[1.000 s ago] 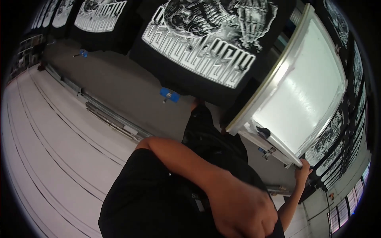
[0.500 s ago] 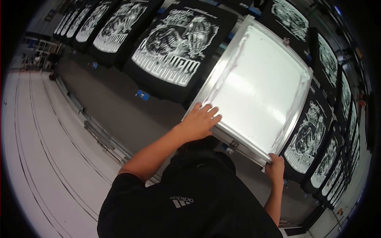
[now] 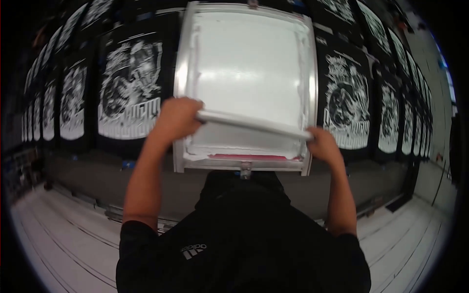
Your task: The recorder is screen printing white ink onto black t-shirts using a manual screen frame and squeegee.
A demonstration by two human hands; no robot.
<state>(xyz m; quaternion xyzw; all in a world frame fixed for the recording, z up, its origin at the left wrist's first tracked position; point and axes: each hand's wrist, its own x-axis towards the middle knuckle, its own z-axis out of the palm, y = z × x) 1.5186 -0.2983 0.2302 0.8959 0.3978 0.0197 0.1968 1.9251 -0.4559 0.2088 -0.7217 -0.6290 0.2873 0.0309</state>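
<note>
Squeegee [image 3: 254,124]: a long, pale bar lying crosswise over the near part of the screen, slightly tilted with its right end lower, gripped at both ends. Printing screen [image 3: 244,63]: a rectangular metal-framed mesh coated in white ink, lying flat, with a pink strip along its near edge.

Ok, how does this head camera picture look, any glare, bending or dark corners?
In the head view, strong fisheye: the rows of black printed shirts curve toward the rim, and the corners go black. A soft glare patch sits on the white screen. The left hand and right hand gripping the squeegee bar look reasonably sharp.
</note>
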